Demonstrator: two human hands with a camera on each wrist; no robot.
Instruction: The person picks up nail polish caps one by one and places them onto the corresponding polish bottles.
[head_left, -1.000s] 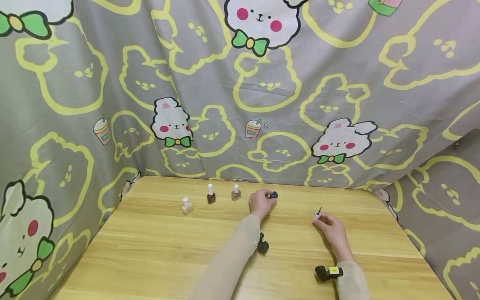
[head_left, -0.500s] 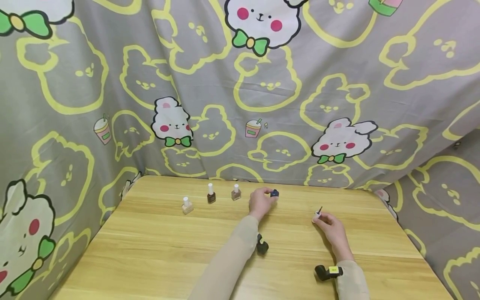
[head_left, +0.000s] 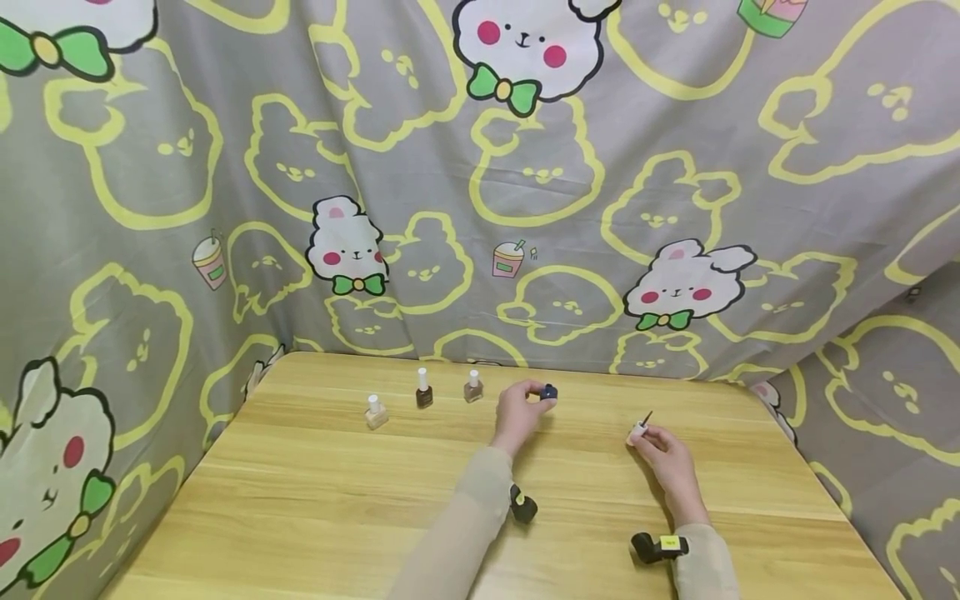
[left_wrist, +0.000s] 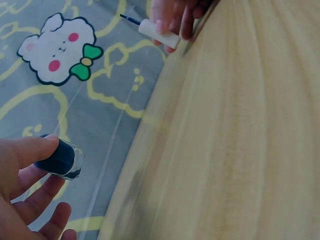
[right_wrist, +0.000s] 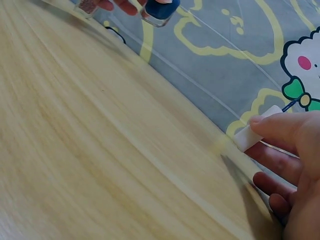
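My left hand (head_left: 519, 415) pinches a small glass bottle of dark blue nail polish (left_wrist: 61, 158) between thumb and fingers. No cap is on the bottle, and it is held above the table. To the right, my right hand (head_left: 671, 465) pinches the white nail polish cap (right_wrist: 257, 128) with its brush (right_wrist: 290, 105) pointing upward and away from the hand. Dark polish coats the brush. The two hands are well apart, with the table surface between them.
Left of my left hand stand three capped nail polish bottles: a pale beige one (head_left: 376, 414), a dark brown one (head_left: 424, 395) and a mauve-brown one (head_left: 473, 390). A patterned grey curtain (head_left: 558, 208) hangs right behind the back edge of the wooden table (head_left: 315, 483).
The bottle in my left hand has changed its tilt slightly. The brush in my right hand leans further to the right than before. Both hands keep their hold.
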